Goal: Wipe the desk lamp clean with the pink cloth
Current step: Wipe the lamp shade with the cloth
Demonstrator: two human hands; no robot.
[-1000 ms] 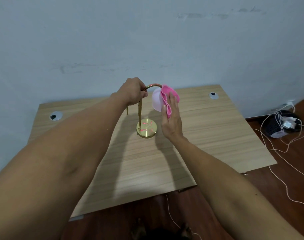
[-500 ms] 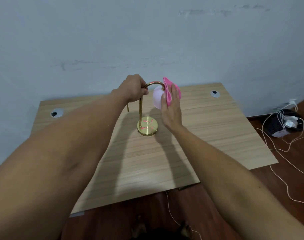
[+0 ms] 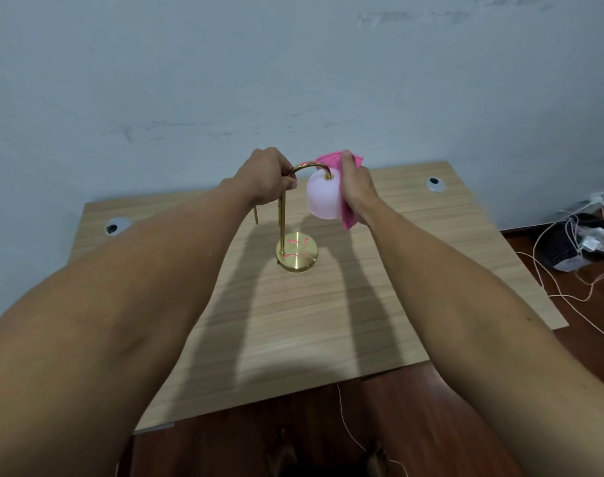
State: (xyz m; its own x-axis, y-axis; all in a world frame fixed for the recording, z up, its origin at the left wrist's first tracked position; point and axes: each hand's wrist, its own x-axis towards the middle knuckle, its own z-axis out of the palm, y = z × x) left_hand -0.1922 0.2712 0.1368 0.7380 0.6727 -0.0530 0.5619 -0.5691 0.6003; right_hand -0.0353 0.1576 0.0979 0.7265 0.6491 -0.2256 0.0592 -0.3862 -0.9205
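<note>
A single wide-angle head camera looks forward and down from above the near edge of the tabletop (image 3: 293, 339), facing a pale wall (image 3: 293, 80) across the upper frame, both forearms reaching in close from the bottom corners toward the frame's centre.

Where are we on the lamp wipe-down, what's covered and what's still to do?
Done: cannot tell; nothing shows which parts are already clean. In hand: the left hand grips the gold stem while the right hand presses the pink cloth against the white shade. Left, likely: stem and round base.
</note>
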